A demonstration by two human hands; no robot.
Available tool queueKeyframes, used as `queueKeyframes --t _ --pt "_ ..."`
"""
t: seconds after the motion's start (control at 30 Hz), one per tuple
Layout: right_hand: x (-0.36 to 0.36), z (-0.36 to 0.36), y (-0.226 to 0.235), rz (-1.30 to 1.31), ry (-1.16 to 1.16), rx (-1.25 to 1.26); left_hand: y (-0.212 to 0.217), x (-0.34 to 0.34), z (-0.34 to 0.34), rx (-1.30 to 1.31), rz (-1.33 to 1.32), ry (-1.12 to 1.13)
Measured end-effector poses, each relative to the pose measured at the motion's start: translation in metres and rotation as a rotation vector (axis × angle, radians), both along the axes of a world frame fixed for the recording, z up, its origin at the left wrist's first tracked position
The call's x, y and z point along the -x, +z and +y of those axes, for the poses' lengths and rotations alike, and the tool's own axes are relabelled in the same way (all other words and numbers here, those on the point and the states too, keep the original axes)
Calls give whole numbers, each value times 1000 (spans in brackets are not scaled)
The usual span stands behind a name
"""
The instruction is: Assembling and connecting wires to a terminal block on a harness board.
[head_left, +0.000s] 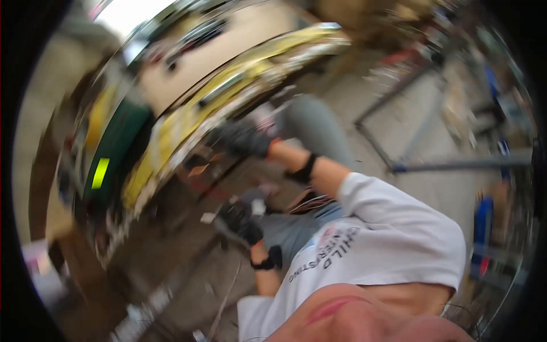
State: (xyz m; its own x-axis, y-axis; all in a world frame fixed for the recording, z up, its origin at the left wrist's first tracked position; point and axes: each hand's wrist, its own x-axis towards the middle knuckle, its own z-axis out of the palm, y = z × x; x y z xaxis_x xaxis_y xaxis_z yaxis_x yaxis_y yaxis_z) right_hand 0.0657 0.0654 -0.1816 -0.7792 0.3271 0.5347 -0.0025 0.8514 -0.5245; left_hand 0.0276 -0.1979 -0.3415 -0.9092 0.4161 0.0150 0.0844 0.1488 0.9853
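Observation:
My right hand [245,139], in a dark glove with an orange-red cuff, is raised at the ragged underside of a worktop edge wrapped in yellow tape [239,71]. Its fingers are smeared by motion, so what they hold, if anything, does not show. Lower and nearer, my left hand [242,223], also in a dark glove, is in front of my grey trouser leg [285,233]. A small white piece [258,207] shows beside its fingers, and another pale scrap [208,218] lies close by. Blur hides whether the left fingers grip anything.
The tan worktop [228,48] carries dark, blurred tools [196,37]. A dark green container [117,145] with a bright yellow-green label stands at its left end. On the right, a grey metal frame [461,166] rests above the floor, with a blue object [483,228] near it.

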Motion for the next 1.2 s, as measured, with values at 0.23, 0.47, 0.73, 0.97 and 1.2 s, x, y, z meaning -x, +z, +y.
queueKeyframes --t 0.23,0.47,0.73,0.97,1.2 --pt "8 -2 1 -42 307 1280 94 -25 26 -6 381 -125" --pt "9 -3 5 -60 359 1320 90 -58 36 154 688 -59" --pt "12 -2 -7 -12 361 1338 76 -48 48 -644 -496 159" --pt "19 -14 1 -43 175 1433 67 -34 40 -630 -439 371" --pt "18 -15 7 6 189 1394 0 -18 -5 -1012 -924 308"
